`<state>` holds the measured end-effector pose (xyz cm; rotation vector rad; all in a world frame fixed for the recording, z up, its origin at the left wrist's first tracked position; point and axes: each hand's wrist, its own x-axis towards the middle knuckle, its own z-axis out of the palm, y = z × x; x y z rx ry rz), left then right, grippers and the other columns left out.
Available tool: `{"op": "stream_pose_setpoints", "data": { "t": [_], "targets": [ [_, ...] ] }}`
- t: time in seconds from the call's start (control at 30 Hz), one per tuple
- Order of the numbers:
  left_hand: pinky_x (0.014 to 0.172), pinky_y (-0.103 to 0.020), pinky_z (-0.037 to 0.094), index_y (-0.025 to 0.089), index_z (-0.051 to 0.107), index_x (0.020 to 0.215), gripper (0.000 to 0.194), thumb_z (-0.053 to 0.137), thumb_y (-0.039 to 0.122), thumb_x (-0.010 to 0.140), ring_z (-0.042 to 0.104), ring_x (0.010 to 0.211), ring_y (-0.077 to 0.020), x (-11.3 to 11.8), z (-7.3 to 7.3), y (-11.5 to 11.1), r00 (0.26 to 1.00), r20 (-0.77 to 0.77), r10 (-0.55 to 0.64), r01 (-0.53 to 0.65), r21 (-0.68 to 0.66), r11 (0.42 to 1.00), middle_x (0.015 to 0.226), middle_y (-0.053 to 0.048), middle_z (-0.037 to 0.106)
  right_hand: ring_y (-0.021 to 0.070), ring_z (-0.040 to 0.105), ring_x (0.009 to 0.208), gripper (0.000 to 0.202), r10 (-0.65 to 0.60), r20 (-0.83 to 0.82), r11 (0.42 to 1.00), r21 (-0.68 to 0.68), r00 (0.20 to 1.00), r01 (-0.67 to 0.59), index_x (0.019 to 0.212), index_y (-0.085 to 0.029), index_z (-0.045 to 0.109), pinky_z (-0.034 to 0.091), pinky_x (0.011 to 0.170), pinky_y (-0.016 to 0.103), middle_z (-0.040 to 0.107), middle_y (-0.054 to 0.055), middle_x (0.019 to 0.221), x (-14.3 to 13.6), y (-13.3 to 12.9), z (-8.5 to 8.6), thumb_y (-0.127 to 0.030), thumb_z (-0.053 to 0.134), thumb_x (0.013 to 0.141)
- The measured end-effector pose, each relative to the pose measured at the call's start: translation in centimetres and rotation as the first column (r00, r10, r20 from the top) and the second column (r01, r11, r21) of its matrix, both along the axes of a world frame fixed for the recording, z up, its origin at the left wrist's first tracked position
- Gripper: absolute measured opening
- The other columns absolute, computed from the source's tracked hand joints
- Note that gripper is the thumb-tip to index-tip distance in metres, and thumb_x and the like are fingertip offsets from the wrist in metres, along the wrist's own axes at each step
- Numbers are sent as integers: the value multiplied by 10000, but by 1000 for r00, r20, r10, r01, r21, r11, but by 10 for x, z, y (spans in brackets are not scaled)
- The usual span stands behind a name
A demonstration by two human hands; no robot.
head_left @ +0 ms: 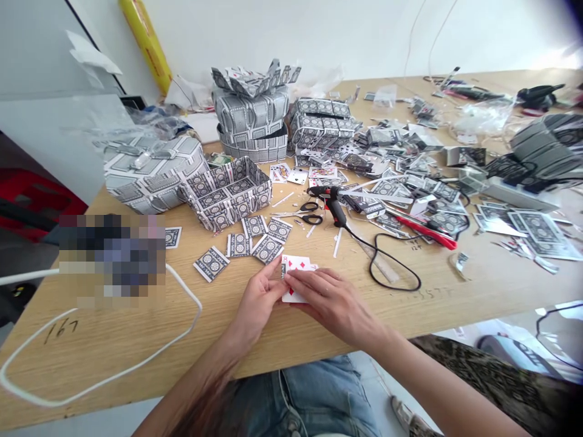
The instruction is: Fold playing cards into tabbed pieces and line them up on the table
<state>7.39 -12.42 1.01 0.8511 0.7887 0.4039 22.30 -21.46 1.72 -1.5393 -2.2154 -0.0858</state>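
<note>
A red diamond playing card [296,263] lies face up between my two hands near the table's front edge, with part of another card showing at its right side. My left hand [260,297] pinches its left edge, the thumb over the face. From the right, my right hand [334,303] lies across the card with its fingers together, hiding much of it. Just beyond my hands are several folded card pieces [268,247] with dark patterned backs, some overlapping. Behind those stands an open box woven from cards [232,197].
Scissors [303,213] and a black glue gun [331,203] with a looping cord lie ahead. Woven card boxes [252,112] stand at the back; a red-handled cutter [428,232] and scattered cards [542,230] lie rightward. A white cable [182,340] loops at left.
</note>
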Motion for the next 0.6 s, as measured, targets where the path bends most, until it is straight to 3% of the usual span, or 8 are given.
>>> {"op": "stream_pose_setpoints", "data": {
  "t": [0.13, 0.3, 0.43, 0.5, 0.6],
  "targets": [
    [530, -171, 344, 163, 278, 1477, 845, 689, 261, 746, 468, 482, -59, -2, 5, 1, 999, -12, -32, 33, 83, 996, 497, 90, 538, 225, 615, 950, 381, 16, -39, 1000, -10, 999, -16, 1235, -97, 560, 519, 800, 357, 659, 145, 1100, 5, -1, -3, -310, 559, 920],
    [569, -188, 400, 154, 245, 1463, 823, 669, 293, 771, 537, 518, -80, 1, 6, -1, 997, -8, -75, 75, 185, 980, 593, 45, 647, 266, 569, 1064, 604, 68, -137, 979, -181, 988, -93, 1332, -107, 485, 513, 868, 398, 584, 175, 1197, 12, 0, 11, -372, 666, 820],
    [539, -183, 407, 152, 455, 1129, 491, 692, 334, 740, 567, 519, -99, 2, 4, -2, 996, 14, -89, 86, 145, 986, 588, 16, 665, 256, 568, 1041, 506, 84, -100, 969, -222, 991, -105, 1326, -139, 491, 513, 857, 401, 586, 161, 1182, 17, 3, 15, -206, 612, 839],
    [512, -175, 401, 183, 446, 961, 355, 677, 344, 745, 549, 493, -92, 2, 3, -2, 997, 5, -81, 79, 150, 985, 548, 36, 638, 242, 573, 1033, 496, 96, -89, 965, -236, 991, -115, 1342, -152, 476, 517, 850, 376, 586, 147, 1182, 17, 6, 11, -145, 565, 854],
    [443, -155, 351, 205, 426, 941, 321, 649, 356, 766, 473, 424, -70, 2, -1, -1, 999, -28, -36, 41, 197, 979, 493, 79, 580, 226, 571, 1060, 483, 135, -76, 962, -227, 988, -149, 1372, -144, 440, 513, 868, 353, 584, 144, 1193, 19, 11, 4, -84, 467, 893]
  ]
}}
